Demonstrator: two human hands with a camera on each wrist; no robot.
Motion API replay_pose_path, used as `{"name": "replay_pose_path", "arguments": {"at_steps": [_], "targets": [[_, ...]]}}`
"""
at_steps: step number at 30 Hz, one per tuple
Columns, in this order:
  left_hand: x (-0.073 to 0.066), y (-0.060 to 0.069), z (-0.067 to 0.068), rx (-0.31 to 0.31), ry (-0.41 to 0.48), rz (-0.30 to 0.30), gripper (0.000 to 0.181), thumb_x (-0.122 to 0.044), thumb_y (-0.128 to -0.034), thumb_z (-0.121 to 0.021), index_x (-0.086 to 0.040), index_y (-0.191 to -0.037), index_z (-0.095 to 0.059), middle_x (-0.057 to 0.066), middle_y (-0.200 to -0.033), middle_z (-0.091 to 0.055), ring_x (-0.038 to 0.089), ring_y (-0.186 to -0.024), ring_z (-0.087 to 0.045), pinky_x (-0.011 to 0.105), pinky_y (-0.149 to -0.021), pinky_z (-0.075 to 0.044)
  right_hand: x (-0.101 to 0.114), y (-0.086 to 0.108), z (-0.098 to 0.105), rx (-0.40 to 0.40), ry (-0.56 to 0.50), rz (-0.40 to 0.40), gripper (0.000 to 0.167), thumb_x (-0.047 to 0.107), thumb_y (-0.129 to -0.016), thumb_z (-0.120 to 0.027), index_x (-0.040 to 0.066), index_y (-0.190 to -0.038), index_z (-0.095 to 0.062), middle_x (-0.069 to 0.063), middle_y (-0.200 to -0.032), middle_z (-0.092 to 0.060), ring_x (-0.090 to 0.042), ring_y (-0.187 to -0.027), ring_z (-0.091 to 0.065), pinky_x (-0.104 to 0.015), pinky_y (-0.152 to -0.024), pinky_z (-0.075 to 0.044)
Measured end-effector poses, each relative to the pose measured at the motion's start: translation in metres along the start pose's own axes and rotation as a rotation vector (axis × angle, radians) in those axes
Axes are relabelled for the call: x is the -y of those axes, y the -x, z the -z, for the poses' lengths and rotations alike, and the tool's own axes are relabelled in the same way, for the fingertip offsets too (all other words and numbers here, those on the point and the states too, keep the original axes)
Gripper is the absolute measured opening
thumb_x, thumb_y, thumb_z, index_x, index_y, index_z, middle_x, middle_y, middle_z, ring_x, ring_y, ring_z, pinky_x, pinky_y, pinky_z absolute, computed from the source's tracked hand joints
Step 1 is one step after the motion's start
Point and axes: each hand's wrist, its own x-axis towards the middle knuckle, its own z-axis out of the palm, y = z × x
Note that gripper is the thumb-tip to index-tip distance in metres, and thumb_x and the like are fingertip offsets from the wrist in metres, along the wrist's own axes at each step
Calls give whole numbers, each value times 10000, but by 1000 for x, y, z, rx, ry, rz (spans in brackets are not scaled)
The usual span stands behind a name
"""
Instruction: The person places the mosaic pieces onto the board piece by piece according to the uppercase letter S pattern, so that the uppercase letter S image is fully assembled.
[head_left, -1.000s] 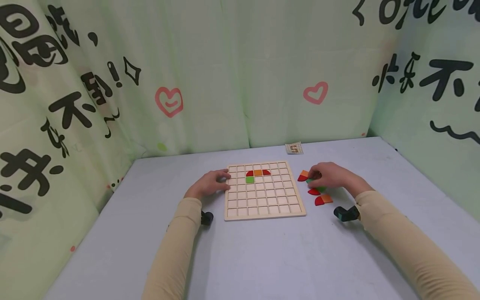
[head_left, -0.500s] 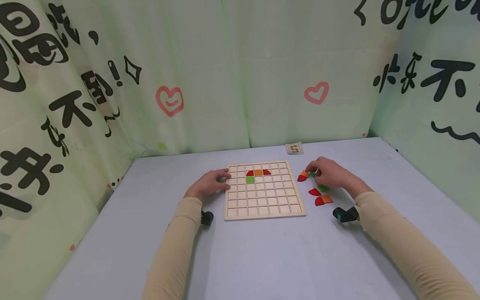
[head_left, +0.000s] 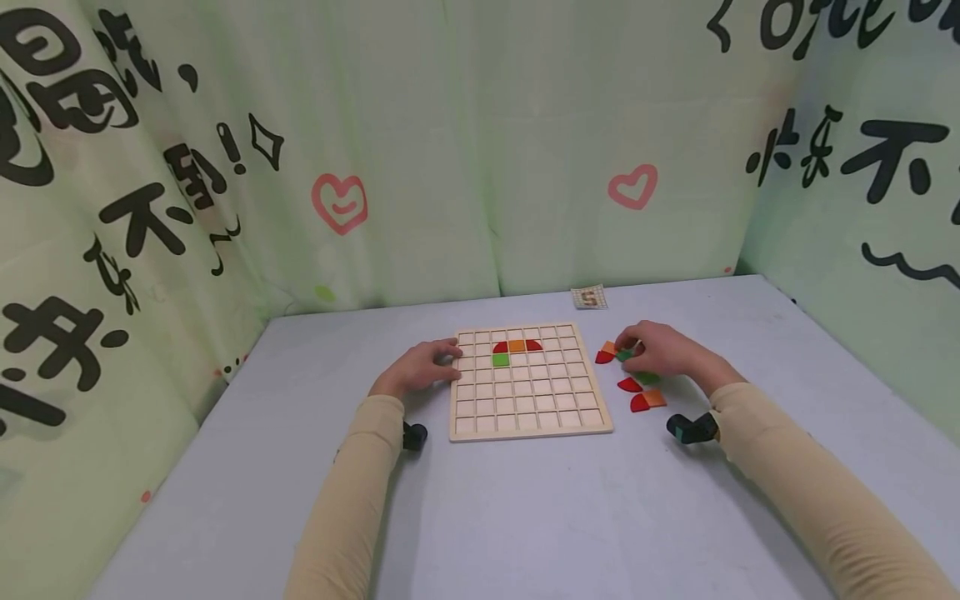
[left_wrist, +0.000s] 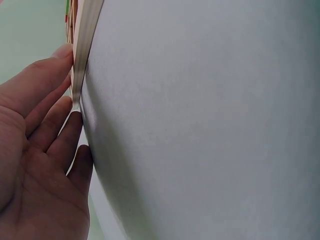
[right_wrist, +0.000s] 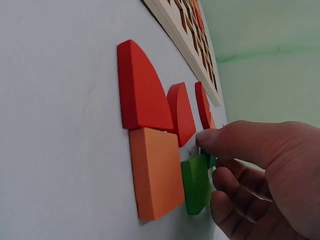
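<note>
My left hand (head_left: 420,365) touches the left edge of a square wooden grid board (head_left: 525,422), its thumb and fingers fairly straight along the frame. Set in the board are an orange square (head_left: 517,345) between two red quarter-round pieces and a green square (head_left: 500,360) below. To the right of the board, my right hand (head_left: 660,348) pinches a dark green piece (right_wrist: 209,159) low over the table; its shape is mostly hidden by the thumb. Close by lie a lighter green piece (right_wrist: 196,185), an orange square (right_wrist: 160,175) and a red quarter-round piece (right_wrist: 142,90).
More loose pieces lie beside the board's right edge, among them a red piece (head_left: 629,385) and another red piece (head_left: 604,357) against an orange one. A small patterned card (head_left: 588,297) rests at the table's back edge. Printed curtains (head_left: 480,167) enclose the table.
My right hand shifts slightly among the loose pieces, first away and then back a little, and the dark green piece shows more at its fingertips. The left hand and board stay put.
</note>
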Motion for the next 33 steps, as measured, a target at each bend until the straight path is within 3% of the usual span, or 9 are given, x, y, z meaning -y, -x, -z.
{"name": "replay_pose_path", "arguments": {"at_steps": [5,19,27,33], "targets": [[-1,1,-1,-1,6,12,417,-217,-889,-710,-117,-1286,-631,-14,-1545,-386,253,-1462,-246,455,-1171,-235,-8,-1,-1,-3,-30,-39,375,132,-889,-690,-43,-1207,-594,-184,-1124,-620,-300,-972,-567,-443,-878,-527],[0,2,-1,1,-2,9,411,-218,-893,-702,-125,-1287,-631,-25,-1544,-387,247,-1463,-241,447,-1170,-239,-14,1,2,-25,-71,-21,359,194,-914,-676,-15,-1204,-636,-170,-1152,-636,-307,-1009,-558,-465,-890,-510],[-2,2,0,0,-17,-6,413,-212,-893,-702,-113,-1287,-630,-21,-1544,-388,245,-1462,-244,438,-1172,-236,-8,2,2,-101,-129,-9,368,185,-913,-675,1,-1229,-634,-194,-1205,-605,-354,-1077,-548,-470,-901,-512],[-1,1,1,-2,-21,-11,412,-208,-894,-700,-109,-1288,-630,-8,-1544,-389,259,-1461,-245,447,-1170,-238,8,-2,0,-110,-138,39,333,165,-919,-666,6,-1211,-647,-164,-1179,-635,-320,-1052,-575,-472,-923,-504]]}}
